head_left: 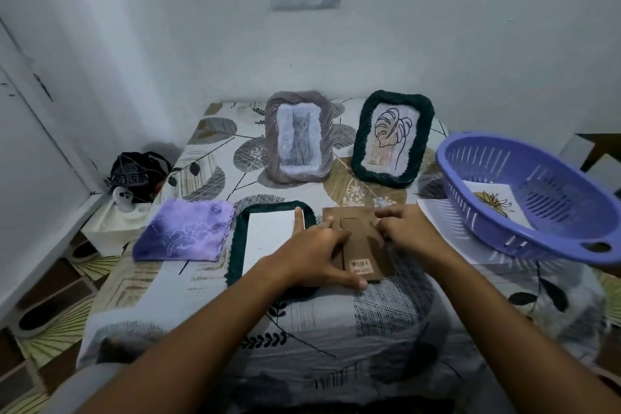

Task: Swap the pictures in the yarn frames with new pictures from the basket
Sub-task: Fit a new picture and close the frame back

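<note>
The face-down yarn frame (272,242) lies under the left hand (312,255); both hands grip the brown backing board (359,245).

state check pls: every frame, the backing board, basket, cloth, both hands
Grey frame: upright, cat picture inside.
Green frame: upright, leaf drawing inside.
Flat frame: face down, back open, white sheet showing.
Backing board: off the frame, held by both hands.
Basket: tilted, one picture inside.
Cloth: folded, lying flat.
Left hand: grips board.
Right hand: grips board.
</note>
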